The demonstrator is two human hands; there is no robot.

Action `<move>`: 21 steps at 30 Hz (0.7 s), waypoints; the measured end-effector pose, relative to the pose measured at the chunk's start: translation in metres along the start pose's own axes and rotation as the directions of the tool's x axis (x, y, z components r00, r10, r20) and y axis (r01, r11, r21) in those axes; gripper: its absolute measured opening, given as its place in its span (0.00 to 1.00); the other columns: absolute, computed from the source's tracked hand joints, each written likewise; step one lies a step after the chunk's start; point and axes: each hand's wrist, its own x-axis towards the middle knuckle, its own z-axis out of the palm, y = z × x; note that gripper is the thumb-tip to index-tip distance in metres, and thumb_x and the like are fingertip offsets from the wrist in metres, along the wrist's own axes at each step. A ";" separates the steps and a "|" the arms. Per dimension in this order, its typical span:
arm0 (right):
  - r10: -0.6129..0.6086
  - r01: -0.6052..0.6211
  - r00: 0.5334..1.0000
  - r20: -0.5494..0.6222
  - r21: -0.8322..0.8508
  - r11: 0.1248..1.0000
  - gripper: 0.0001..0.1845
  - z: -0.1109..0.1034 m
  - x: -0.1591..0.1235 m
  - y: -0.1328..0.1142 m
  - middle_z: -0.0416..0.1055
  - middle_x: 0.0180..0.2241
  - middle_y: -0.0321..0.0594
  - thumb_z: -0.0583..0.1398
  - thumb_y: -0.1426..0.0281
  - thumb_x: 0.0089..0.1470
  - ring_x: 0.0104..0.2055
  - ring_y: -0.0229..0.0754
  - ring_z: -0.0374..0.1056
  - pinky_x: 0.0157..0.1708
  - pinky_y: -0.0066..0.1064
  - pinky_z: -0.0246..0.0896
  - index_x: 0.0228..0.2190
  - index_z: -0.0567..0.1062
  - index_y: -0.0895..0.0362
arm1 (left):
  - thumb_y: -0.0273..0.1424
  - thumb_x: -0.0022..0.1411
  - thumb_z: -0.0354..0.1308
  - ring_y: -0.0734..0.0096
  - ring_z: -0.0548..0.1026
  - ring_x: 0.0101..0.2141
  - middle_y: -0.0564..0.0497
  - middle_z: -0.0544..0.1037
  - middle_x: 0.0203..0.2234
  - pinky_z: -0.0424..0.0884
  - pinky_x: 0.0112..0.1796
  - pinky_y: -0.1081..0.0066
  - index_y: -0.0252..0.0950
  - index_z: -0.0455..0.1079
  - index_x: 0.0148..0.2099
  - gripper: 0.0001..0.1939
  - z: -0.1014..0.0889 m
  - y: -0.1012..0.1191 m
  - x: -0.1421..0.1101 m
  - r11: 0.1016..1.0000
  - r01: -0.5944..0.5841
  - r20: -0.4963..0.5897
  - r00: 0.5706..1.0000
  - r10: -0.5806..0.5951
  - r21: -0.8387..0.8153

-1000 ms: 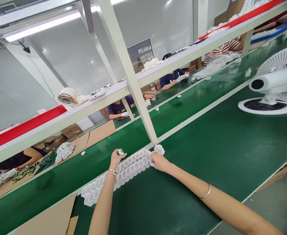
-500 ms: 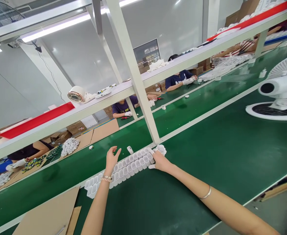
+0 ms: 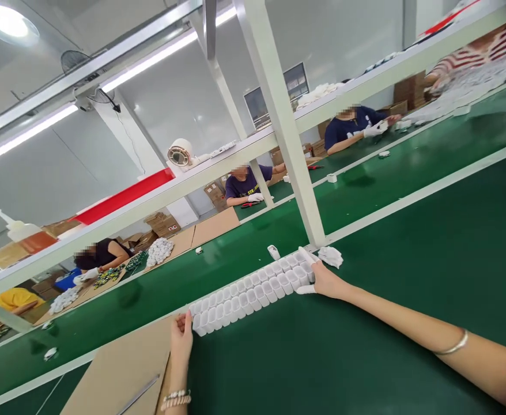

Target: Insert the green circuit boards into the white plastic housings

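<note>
Two long rows of small white open-topped plastic cups (image 3: pixel 248 295) stand side by side on the green table, pressed close together. At their left end is my left hand (image 3: pixel 181 334), its fingers curled and its thumb and fingertips against the end cups. My right hand (image 3: pixel 328 280) grips the right end, thumb on the near side and fingers on the far side. White covers sit on its thumb and on at least one finger. A crumpled white cloth-like bundle (image 3: pixel 331 256) lies just beyond the right hand.
A single white piece (image 3: pixel 274 252) lies on the green belt (image 3: pixel 227 262) behind the rows. Cardboard (image 3: pixel 119 363) with a metal tool (image 3: pixel 138 395) is at left. A white post (image 3: pixel 298 150) rises behind my right hand to a shelf. Several co-workers sit across the belt.
My left hand has moved from above the belt, open, down to the left end of the cup rows. My right hand stays at the right end. The view has shifted left.
</note>
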 end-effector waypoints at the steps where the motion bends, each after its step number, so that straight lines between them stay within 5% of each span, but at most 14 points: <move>1: -0.027 0.026 1.000 0.006 0.027 0.999 0.70 0.000 0.000 0.000 0.48 0.63 0.61 0.68 0.46 0.36 0.66 0.65 0.46 0.61 0.52 0.48 0.67 0.36 0.60 | 0.62 0.46 0.53 0.57 0.77 0.31 0.44 0.76 0.29 0.73 0.36 0.57 0.33 0.65 0.39 0.36 0.001 -0.002 0.002 1.000 0.014 0.036 0.999 -0.014 0.007; 9: -0.029 0.024 0.998 0.062 0.065 0.998 0.64 -0.006 -0.006 -0.010 0.50 0.64 0.57 0.67 0.52 0.42 0.66 0.62 0.46 0.61 0.53 0.49 0.67 0.36 0.55 | 0.59 0.36 0.62 0.61 0.76 0.29 0.47 0.76 0.28 0.73 0.35 0.62 0.32 0.65 0.42 0.40 -0.006 -0.005 -0.002 0.997 -0.024 0.318 0.948 -0.001 0.076; 16: -0.052 0.050 0.998 0.037 0.070 0.996 0.62 -0.004 -0.004 -0.012 0.54 0.62 0.55 0.66 0.50 0.42 0.66 0.61 0.47 0.61 0.52 0.49 0.67 0.40 0.56 | 0.56 0.38 0.64 0.61 0.72 0.25 0.50 0.73 0.25 0.68 0.29 0.64 0.35 0.64 0.40 0.34 0.000 0.007 -0.013 0.958 -0.139 0.293 0.954 0.062 0.251; 21: 0.012 -0.013 1.000 0.024 0.032 0.999 0.59 -0.004 -0.003 -0.013 0.58 0.59 0.57 0.65 0.50 0.43 0.59 0.63 0.57 0.54 0.50 0.59 0.66 0.44 0.59 | 0.56 0.43 0.61 0.61 0.71 0.24 0.52 0.71 0.23 0.66 0.27 0.66 0.36 0.63 0.40 0.32 0.001 0.009 -0.017 0.932 -0.182 0.288 0.953 0.089 0.313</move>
